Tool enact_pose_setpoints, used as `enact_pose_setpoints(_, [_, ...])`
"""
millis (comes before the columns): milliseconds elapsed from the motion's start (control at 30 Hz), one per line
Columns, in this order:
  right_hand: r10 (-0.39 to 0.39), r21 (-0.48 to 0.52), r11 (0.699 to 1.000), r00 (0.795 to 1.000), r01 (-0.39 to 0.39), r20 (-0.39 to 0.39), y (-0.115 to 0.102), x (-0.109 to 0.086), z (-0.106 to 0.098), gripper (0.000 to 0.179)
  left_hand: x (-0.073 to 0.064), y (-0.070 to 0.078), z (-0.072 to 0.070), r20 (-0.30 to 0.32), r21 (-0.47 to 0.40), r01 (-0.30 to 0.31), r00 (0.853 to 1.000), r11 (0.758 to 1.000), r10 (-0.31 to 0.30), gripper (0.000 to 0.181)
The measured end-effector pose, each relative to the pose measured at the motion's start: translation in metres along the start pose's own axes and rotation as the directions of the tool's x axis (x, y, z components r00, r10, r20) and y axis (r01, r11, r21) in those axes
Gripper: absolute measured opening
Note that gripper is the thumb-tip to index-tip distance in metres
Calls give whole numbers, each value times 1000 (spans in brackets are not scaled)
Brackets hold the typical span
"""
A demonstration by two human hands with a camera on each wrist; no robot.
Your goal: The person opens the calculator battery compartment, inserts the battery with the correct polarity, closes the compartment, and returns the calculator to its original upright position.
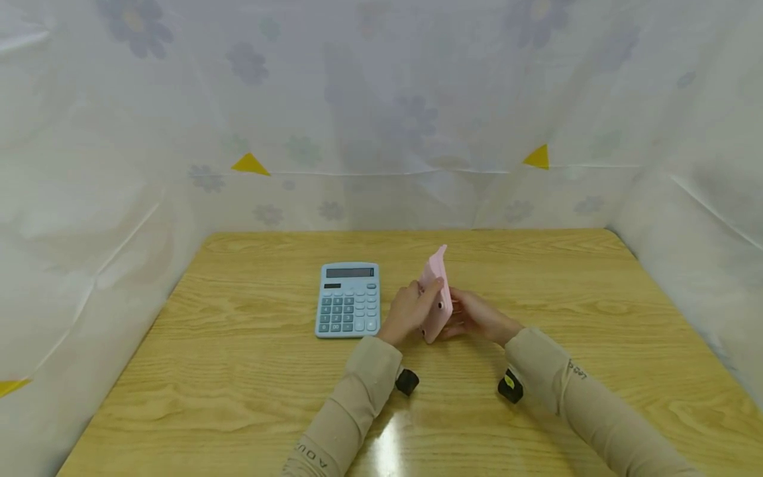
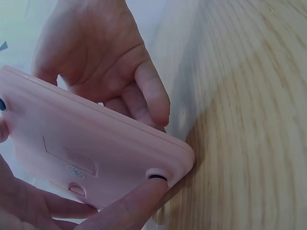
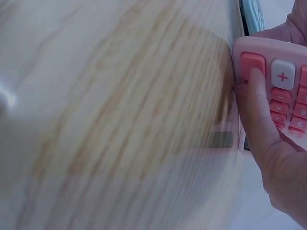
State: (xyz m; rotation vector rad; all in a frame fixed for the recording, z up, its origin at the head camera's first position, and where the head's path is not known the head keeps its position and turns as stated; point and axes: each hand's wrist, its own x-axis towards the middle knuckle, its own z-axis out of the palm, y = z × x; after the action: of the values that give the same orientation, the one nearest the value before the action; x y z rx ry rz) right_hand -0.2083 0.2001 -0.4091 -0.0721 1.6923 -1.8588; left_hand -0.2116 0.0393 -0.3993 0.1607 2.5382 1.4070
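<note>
A pink calculator [image 1: 438, 298] is tilted up on edge between my two hands, its back towards the left. My left hand [image 1: 408, 308] grips it from the back side; in the left wrist view one finger [image 2: 129, 206] lies beside a dark round foot. From the right, my right hand [image 1: 479, 317] holds the key side. The right wrist view shows a finger [image 3: 256, 103] of it on a large pink corner key. The lower corner is close to the tabletop; contact is unclear. A light blue calculator [image 1: 348, 300] lies flat, keys up, left of my left hand.
The wooden table [image 1: 238, 397] reaches back to a pale flowered sheet [image 1: 381, 99], which also hangs at both sides. Yellow tape pieces [image 1: 250, 164] stick to the sheet. A black wrist device [image 1: 407, 382] sits under the left cuff, another [image 1: 510, 386] under the right.
</note>
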Motion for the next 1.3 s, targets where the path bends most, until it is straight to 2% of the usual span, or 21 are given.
enact_pose_setpoints(333, [-10, -57, 998, 999, 8, -37, -1, 1, -4, 48, 0, 3, 2, 33, -105, 53, 998, 993, -50, 72])
enact_pose_setpoints(500, [-23, -86, 996, 998, 18, -53, -4, -1, -5, 61, 0, 4, 3, 44, -182, 87, 996, 980, -80, 70])
enact_pose_setpoints(667, [-36, -85, 996, 999, 33, -35, -5, -2, -11, 58, 1, 5, 6, 80, -317, 140, 989, 938, -121, 67])
enact_pose_setpoints(733, [-31, -92, 995, 998, 26, -49, -6, -3, -12, 57, 1, 6, 8, 93, -362, 154, 987, 919, -129, 66])
enact_pose_setpoints(800, [-1, -103, 995, 995, -9, -96, -11, -6, -9, 59, 2, 6, 9, 105, -389, 164, 986, 906, -133, 64])
enact_pose_setpoints(967, [56, -132, 988, 982, -81, -183, -14, -6, -8, 61, 3, 7, 12, 124, -416, 174, 983, 892, -134, 61])
enact_pose_setpoints(1167, [66, -180, 978, 979, -101, -192, -19, -9, -9, 63, 6, 5, 15, 147, -439, 175, 982, 881, -122, 59])
enact_pose_setpoints(1300, [75, -196, 974, 975, -116, -208, -17, -8, -11, 64, 6, 4, 15, 172, -479, 173, 980, 860, -101, 55])
